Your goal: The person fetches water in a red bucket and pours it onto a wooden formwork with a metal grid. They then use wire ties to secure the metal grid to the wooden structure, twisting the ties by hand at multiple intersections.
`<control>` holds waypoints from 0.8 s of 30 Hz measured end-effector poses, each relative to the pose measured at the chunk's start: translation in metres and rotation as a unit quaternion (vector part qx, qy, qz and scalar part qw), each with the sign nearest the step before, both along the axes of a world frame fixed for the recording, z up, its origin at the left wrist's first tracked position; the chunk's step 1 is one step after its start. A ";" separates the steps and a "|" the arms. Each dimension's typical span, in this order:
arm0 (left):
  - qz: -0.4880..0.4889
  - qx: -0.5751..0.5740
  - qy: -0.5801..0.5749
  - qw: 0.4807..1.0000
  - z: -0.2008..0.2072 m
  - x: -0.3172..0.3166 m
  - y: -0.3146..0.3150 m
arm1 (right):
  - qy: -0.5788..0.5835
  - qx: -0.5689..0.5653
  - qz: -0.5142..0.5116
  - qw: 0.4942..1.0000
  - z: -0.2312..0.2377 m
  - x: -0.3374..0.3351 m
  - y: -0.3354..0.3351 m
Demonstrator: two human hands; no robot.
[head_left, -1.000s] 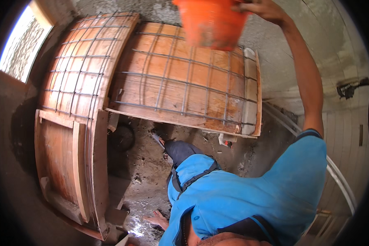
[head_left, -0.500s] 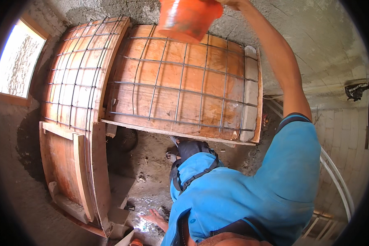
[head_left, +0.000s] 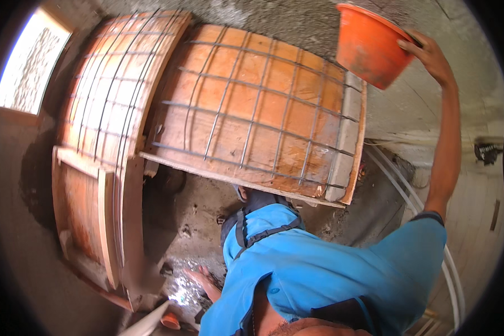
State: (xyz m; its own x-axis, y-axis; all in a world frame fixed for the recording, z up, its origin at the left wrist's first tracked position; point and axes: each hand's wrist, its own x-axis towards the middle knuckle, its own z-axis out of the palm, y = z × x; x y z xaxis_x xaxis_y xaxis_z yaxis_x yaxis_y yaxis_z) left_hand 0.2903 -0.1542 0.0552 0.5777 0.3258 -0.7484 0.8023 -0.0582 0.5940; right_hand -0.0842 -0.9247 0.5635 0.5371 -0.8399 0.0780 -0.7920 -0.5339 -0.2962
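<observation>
**Rough grey wall [head_left: 313, 19] behind us, orange bucket [head_left: 369, 47] shifted to the right**

Nearest to us is the blue shirt [head_left: 319, 257], with both arms spread wide and the two hands well apart. Low on the left, we see the left hand [head_left: 203, 280] with its fingers parted and nothing in its grasp, in front of the wet, shiny floor [head_left: 180, 288]; we cannot tell whether it touches anything. It has kept much the same pose since half a second ago.

On the other side, the right arm is raised high, its forearm nearly upright and its wrist bent inward. We find the right hand [head_left: 431, 56] clamped on the bucket at the right side of the rim. Half a second ago the bucket was in front of the upper part of the wooden panel [head_left: 285, 106], its top cut off by our view; now we see it whole, just beside the panel's upper right corner, rim up and leaning down toward the hand. What is inside we cannot see.

Our view has turned slightly too, so the panel slopes more steeply than before. Steel bars [head_left: 252, 120] cross it in a grid, and pale blocks [head_left: 343, 140] line its right edge. Farther off on the left, we see a bright window [head_left: 32, 67].
</observation>
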 end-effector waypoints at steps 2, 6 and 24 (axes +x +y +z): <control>-0.029 -0.005 -0.013 0.999 -0.002 0.016 -0.006 | 0.004 0.019 0.002 1.000 0.000 0.002 0.019; -0.058 0.020 -0.050 0.997 0.022 0.041 -0.021 | -0.016 0.065 0.066 0.996 -0.029 0.005 0.035; -0.186 -0.501 0.032 0.845 0.193 -0.063 -0.106 | -0.093 -0.078 0.554 0.824 -0.247 0.221 0.412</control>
